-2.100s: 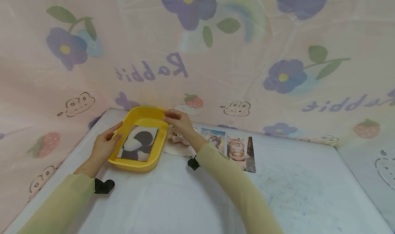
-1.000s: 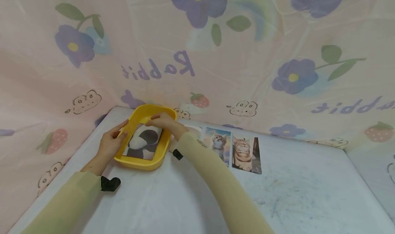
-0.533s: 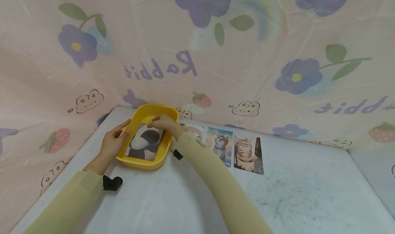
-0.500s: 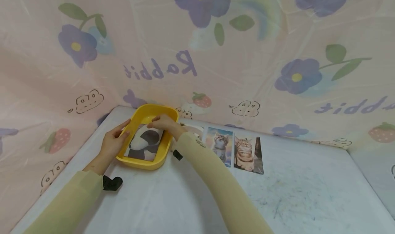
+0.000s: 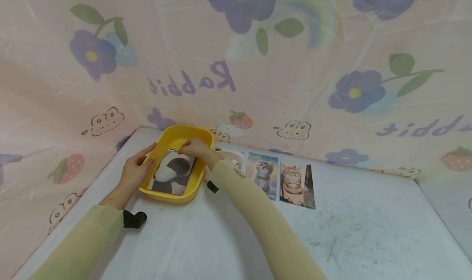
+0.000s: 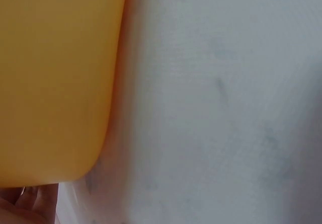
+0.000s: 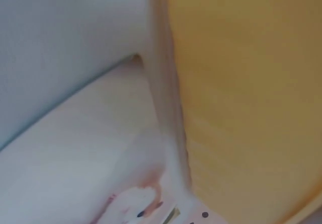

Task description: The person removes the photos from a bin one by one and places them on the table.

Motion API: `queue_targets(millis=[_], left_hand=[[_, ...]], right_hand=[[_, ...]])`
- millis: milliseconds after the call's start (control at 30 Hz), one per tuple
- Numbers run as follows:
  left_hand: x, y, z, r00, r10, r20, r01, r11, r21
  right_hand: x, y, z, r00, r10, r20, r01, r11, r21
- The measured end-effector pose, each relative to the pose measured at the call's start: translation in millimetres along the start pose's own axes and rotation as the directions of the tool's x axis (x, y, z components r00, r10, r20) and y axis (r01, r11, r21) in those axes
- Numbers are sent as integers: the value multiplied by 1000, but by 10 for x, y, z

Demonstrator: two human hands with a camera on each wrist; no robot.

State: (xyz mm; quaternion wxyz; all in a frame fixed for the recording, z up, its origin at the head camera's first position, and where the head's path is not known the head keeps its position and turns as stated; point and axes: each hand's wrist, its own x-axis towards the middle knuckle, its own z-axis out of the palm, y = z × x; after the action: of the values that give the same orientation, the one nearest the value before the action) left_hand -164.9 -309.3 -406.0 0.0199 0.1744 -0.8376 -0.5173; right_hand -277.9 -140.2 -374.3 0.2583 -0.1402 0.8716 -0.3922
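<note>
My left hand (image 5: 134, 169) grips the left rim of a yellow plastic tray (image 5: 189, 193), fingers outside and thumb over the edge. In the left wrist view the tray's wall (image 6: 55, 83) fills the left side, with part of the hand below it. Inside the tray lies a picture card (image 5: 170, 171) of a black-and-white animal. Reaching over the right rim, my right hand (image 5: 197, 149) pinches this card at its top right corner. A thin strip of another picture shows along its top edge. The right wrist view shows only the tray's outer wall (image 7: 251, 93) and a card beside it.
Right of the tray, a row of picture cards lies on the white table (image 5: 354, 214): a pale card (image 5: 231, 155) partly hidden by the right arm, a grey kitten card (image 5: 262, 173) and an orange cat card (image 5: 295, 183). A patterned curtain (image 5: 258, 79) hangs behind.
My right hand has moved from the tray's right rim into the tray and taken the card's corner. The card has slid slightly toward me. The left hand has stayed on the rim.
</note>
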Motion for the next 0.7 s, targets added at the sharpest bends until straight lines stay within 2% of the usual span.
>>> queue_targets(millis=[200, 700], left_hand=[[3, 7, -4, 1000, -15, 8, 15, 1000, -4], [14, 8, 6, 999, -39, 5, 39, 999, -17]], right_hand=[[-11, -1, 3, 1000, -9, 7, 9, 1000, -5], [-18, 6, 22, 999, -45, 8, 46, 992, -113]])
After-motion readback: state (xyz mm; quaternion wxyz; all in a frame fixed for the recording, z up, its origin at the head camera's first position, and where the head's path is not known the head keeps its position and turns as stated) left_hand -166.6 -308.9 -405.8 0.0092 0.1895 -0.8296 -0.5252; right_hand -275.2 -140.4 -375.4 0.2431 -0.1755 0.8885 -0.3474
